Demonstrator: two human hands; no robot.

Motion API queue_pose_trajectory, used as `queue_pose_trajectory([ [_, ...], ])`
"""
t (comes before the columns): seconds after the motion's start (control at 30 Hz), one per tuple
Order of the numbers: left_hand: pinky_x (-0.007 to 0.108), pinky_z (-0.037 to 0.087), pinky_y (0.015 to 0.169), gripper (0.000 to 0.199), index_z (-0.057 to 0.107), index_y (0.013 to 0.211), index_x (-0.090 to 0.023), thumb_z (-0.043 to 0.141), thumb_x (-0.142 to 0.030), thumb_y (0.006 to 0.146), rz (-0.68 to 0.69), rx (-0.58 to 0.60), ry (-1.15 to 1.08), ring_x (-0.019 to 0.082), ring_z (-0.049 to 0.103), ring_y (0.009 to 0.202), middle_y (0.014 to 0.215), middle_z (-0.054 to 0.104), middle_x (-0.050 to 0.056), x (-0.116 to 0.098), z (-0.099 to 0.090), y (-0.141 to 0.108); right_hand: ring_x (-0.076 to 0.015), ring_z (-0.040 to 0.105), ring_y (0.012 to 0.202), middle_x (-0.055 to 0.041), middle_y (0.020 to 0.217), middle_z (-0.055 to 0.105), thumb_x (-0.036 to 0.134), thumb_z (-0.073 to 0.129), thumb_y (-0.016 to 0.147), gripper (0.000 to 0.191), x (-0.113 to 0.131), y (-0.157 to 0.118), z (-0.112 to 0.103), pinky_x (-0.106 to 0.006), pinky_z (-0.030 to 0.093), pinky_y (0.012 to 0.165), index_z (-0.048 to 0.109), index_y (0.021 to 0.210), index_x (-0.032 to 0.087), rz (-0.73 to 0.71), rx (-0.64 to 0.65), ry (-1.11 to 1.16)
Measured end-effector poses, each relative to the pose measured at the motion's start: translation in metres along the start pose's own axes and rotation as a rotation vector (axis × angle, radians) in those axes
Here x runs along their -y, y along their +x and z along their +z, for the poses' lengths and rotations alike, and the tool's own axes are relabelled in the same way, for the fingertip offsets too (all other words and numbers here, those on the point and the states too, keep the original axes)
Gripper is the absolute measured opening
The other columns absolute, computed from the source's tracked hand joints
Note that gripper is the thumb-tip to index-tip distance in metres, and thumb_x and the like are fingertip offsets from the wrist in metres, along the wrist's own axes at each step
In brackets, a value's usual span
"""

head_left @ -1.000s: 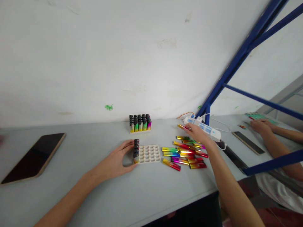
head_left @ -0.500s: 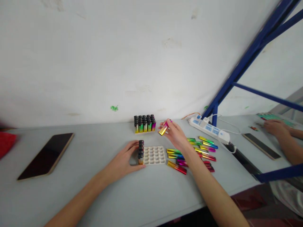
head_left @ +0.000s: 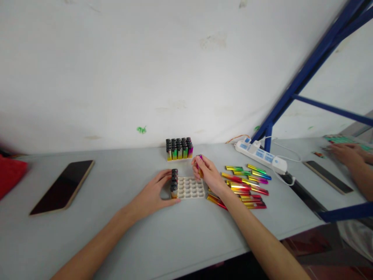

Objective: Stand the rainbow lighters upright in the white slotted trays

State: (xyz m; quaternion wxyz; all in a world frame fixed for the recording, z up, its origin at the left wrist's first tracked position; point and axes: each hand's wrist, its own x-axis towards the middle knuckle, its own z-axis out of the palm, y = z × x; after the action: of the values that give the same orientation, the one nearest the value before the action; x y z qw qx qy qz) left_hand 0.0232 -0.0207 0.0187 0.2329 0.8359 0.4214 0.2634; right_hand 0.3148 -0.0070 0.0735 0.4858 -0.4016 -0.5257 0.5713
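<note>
My left hand (head_left: 153, 196) grips the left side of a white tray (head_left: 190, 197) with rows of round-cornered holes, its thumb along the near edge and fingers behind. A column of lighters (head_left: 174, 184) with black tops stands upright along the tray's left side, against that hand. Above the tray's right back part, my right hand (head_left: 208, 173) is closed on a shiny purple-and-gold lighter (head_left: 199, 167), held upright and partly hidden by the fingers. To the right lie several loose metallic lighters (head_left: 241, 186) in red, gold, green, blue and purple, partly covered by my right forearm.
Behind the tray, a second block of upright lighters (head_left: 179, 149) stands near the wall. A phone (head_left: 62, 186) lies left, beside a red item (head_left: 11, 175). Right are a power strip (head_left: 260, 156), a blue metal frame (head_left: 279, 112), another phone (head_left: 329, 177) and another person's hands (head_left: 346, 153).
My right hand has moved down and slightly left toward the tray, turning the purple-and-gold lighter from slanted to upright. My left hand keeps its grip on the tray. The view has shifted slightly.
</note>
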Motion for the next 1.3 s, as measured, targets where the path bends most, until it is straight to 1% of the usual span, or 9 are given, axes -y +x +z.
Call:
queue_pose_trajectory([
  [0.1, 0.065, 0.063, 0.146, 0.073, 0.086, 0.155, -0.024, 0.109, -0.062, 0.097, 0.007, -0.008, -0.017, 0.047, 0.079, 0.165, 0.18, 0.078, 0.02, 0.002, 0.0, 0.0, -0.0154, 0.032, 0.061, 0.0099, 0.074, 0.041, 0.113, 0.078, 0.092, 0.084, -0.003, -0.001, 0.005, -0.029, 0.031, 0.055, 0.058, 0.095, 0.032, 0.031, -0.023, -0.068],
  [0.3, 0.064, 0.062, 0.147, 0.075, 0.086, 0.154, -0.023, 0.108, -0.065, 0.097, -0.007, -0.007, 0.013, 0.047, 0.078, 0.167, 0.182, 0.076, 0.021, 0.003, 0.0, -0.001, -0.0187, 0.042, 0.072, 0.0039, 0.069, 0.045, 0.094, 0.067, 0.106, 0.075, -0.011, -0.002, 0.01, -0.034, 0.033, 0.068, 0.05, 0.07, 0.03, -0.107, -0.204, -0.385],
  [0.47, 0.063, 0.062, 0.147, 0.074, 0.085, 0.154, -0.022, 0.107, -0.065, 0.098, -0.004, -0.006, 0.024, 0.047, 0.078, 0.166, 0.182, 0.076, 0.021, 0.004, 0.0, -0.002, -0.0179, 0.039, 0.072, 0.0048, 0.068, 0.041, 0.075, 0.066, 0.104, 0.06, -0.013, -0.002, 0.01, -0.035, 0.03, 0.069, 0.043, 0.07, 0.032, -0.114, -0.246, -0.442],
  [0.57, 0.065, 0.063, 0.146, 0.073, 0.086, 0.154, -0.024, 0.107, -0.065, 0.097, -0.005, -0.013, 0.018, 0.047, 0.079, 0.164, 0.179, 0.078, 0.02, 0.004, 0.0, -0.002, -0.0182, 0.039, 0.072, 0.0049, 0.069, 0.042, 0.072, 0.066, 0.105, 0.057, -0.014, -0.003, 0.01, -0.034, 0.031, 0.069, 0.043, 0.072, 0.032, -0.128, -0.26, -0.443],
  [0.73, 0.065, 0.062, 0.147, 0.073, 0.086, 0.153, -0.024, 0.107, -0.066, 0.097, -0.002, -0.017, 0.011, 0.047, 0.079, 0.165, 0.18, 0.078, 0.02, 0.003, 0.0, -0.001, -0.0217, 0.053, 0.075, 0.0033, 0.076, 0.058, 0.085, 0.063, 0.118, 0.063, -0.016, -0.003, 0.009, -0.034, 0.044, 0.071, 0.059, 0.087, 0.03, -0.175, -0.141, -0.43],
  [0.87, 0.062, 0.062, 0.147, 0.076, 0.086, 0.153, -0.023, 0.11, -0.065, 0.094, -0.012, -0.009, 0.022, 0.047, 0.078, 0.165, 0.181, 0.077, 0.02, 0.002, 0.002, -0.001, -0.0256, 0.071, 0.09, -0.0048, 0.102, 0.075, 0.085, 0.053, 0.126, 0.061, -0.015, -0.005, 0.006, -0.039, 0.061, 0.086, 0.066, 0.101, 0.03, -0.275, 0.004, -0.509],
  [0.97, 0.06, 0.061, 0.149, 0.071, 0.086, 0.154, -0.024, 0.108, -0.061, 0.097, -0.015, -0.012, 0.024, 0.046, 0.077, 0.166, 0.183, 0.076, 0.016, 0.001, 0.002, -0.001, -0.0275, 0.071, 0.094, -0.0064, 0.098, 0.073, 0.083, 0.054, 0.127, 0.066, -0.013, -0.006, 0.004, -0.041, 0.06, 0.093, 0.058, 0.088, 0.031, -0.363, 0.041, -0.666],
  [1.1, 0.062, 0.059, 0.15, 0.074, 0.086, 0.155, -0.024, 0.108, -0.064, 0.097, -0.016, 0.012, 0.008, 0.045, 0.076, 0.167, 0.183, 0.076, 0.018, 0.0, 0.0, -0.001, -0.0242, 0.065, 0.076, -0.001, 0.079, 0.067, 0.081, 0.055, 0.13, 0.067, -0.017, -0.004, 0.002, -0.037, 0.052, 0.082, 0.053, 0.086, 0.031, -0.294, 0.075, -0.727],
  [1.3, 0.064, 0.059, 0.149, 0.074, 0.086, 0.155, -0.026, 0.109, -0.063, 0.095, -0.015, -0.004, -0.001, 0.046, 0.076, 0.168, 0.182, 0.077, 0.018, 0.0, 0.0, 0.0, -0.0262, 0.072, 0.086, -0.004, 0.09, 0.076, 0.066, 0.066, 0.133, 0.053, -0.026, 0.004, -0.003, -0.037, 0.058, 0.087, 0.065, 0.095, 0.03, -0.351, 0.131, -0.86],
])
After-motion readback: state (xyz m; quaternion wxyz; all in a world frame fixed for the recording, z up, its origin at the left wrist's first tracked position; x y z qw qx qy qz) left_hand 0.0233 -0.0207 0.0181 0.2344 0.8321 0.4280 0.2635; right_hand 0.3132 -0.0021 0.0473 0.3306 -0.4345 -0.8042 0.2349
